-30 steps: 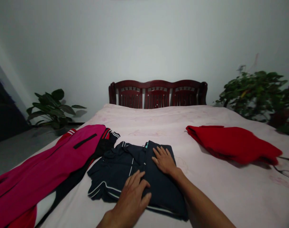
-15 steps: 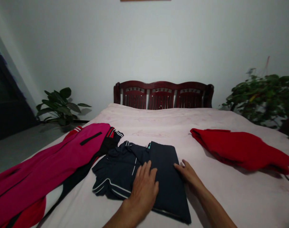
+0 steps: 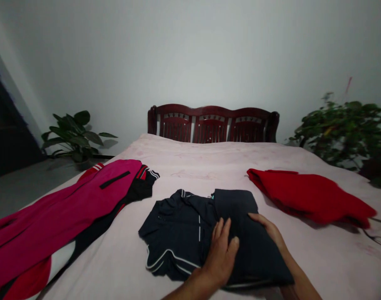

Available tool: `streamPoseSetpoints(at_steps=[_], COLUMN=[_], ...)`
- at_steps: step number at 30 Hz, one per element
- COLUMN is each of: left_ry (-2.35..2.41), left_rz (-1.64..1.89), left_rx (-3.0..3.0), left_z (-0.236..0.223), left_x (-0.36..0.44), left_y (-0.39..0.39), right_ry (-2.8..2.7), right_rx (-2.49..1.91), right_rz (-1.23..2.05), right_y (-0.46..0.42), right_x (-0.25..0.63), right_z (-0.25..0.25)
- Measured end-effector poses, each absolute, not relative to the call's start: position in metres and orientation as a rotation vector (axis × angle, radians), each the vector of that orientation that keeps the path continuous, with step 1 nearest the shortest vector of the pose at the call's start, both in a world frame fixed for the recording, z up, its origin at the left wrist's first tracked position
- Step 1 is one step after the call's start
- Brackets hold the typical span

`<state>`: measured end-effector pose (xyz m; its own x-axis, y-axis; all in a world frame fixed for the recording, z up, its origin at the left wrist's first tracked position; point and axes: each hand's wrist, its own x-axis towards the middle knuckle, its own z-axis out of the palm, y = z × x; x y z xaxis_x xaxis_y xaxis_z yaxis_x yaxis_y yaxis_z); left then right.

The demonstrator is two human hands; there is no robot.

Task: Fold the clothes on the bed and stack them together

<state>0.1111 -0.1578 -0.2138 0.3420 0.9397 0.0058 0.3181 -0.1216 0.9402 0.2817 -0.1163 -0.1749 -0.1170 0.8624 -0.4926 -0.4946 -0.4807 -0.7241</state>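
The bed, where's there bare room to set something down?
Bare sheet: between headboard and navy garment; also right of the right hand, below the red garment. Crowded: left, under the pink garment, and centre, around the left hand.

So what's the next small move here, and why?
Probably lift the navy garment's right edge and fold it leftward: the right hand is at that edge, the left hand is over the middle, and the left part lies spread on the pink sheet.
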Motion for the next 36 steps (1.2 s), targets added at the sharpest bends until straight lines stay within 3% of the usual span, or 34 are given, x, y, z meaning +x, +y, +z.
streamPoseSetpoints(at_steps=[4,7,10,15,19,24,28,32,36], left_ry=[0.726,0.561,0.755,1.226,1.568,1.694,1.804,1.690,1.608], left_rz=[1.089,1.083,1.022,0.994,1.009,0.573,0.484,0.668,0.947], left_rx=[1.219,0.774,0.732,0.923,1.514,2.171,2.018,1.777,1.817], left_z=[-0.211,-0.197,-0.188,-0.193,-0.186,-0.169,-0.179,-0.192,-0.194], left_x=[0.113,0.082,0.021,-0.070,-0.070,-0.027,-0.031,-0.048,-0.057], left_y=[-0.159,-0.157,-0.154,-0.159,-0.171,-0.179,-0.162,-0.133,-0.125], right_ry=[-0.747,-1.013,-1.385,-2.186,-1.909,-1.949,-1.897,-1.848,-1.946], right_rx=[-1.119,-1.079,-1.155,-0.977,-1.070,-1.352,-1.693,-1.759,-1.754], right_rz=[1.489,1.497,1.438,0.976,0.965,0.482,0.454,0.642,0.488], right_y=[-0.118,-0.115,-0.119,-0.146,-0.134,-0.080,-0.058,-0.058,-0.068], right_x=[0.244,0.200,0.162,0.129,0.131,0.155,0.168,0.166,0.158], right_z=[-0.142,-0.130,-0.143,-0.182,-0.187,-0.180,-0.197,-0.223,-0.218])
